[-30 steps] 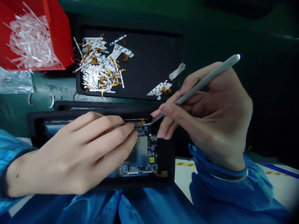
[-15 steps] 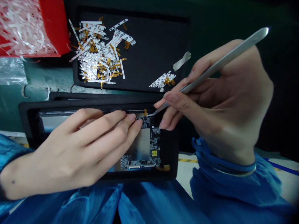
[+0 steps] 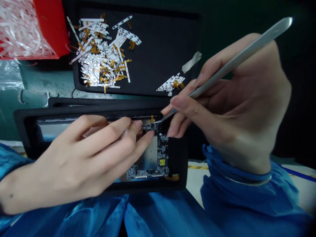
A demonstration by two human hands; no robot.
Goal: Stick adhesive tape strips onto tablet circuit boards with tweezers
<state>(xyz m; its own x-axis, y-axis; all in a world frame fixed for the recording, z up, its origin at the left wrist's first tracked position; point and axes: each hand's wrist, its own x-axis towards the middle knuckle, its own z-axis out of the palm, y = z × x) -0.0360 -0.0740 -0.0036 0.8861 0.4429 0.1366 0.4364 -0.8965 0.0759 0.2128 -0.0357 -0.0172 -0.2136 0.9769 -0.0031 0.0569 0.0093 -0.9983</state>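
My left hand point(image 3: 98, 158) lies over an opened tablet-like device, fingers stretched to the right and slightly apart. Its fingertips rest by the upper edge of the circuit board point(image 3: 163, 151); the thumb is hidden underneath. Metal tweezers point(image 3: 222, 72) with a bent tip are pinched between the thumb and fingers of my right hand point(image 3: 237, 98). The tip reaches the board's top edge, beside a small orange flex cable point(image 3: 152, 118). Whether it grips or only touches the cable, I cannot tell. The device sits in a black tray point(image 3: 177, 184).
Behind is another black tray point(image 3: 153, 42) with a heap of white strips with orange tails point(image 3: 103, 59), a smaller group of strips point(image 3: 171, 83) and a piece of tape point(image 3: 192, 62). A red box point(image 3: 49, 26) of shredded white strips stands upper left, beside clear plastic point(image 3: 11, 75).
My left index finger has slid slightly right along the board. The tweezers' rear end has tipped a little up and right, its tip staying by the cable. The whole view has shifted slightly.
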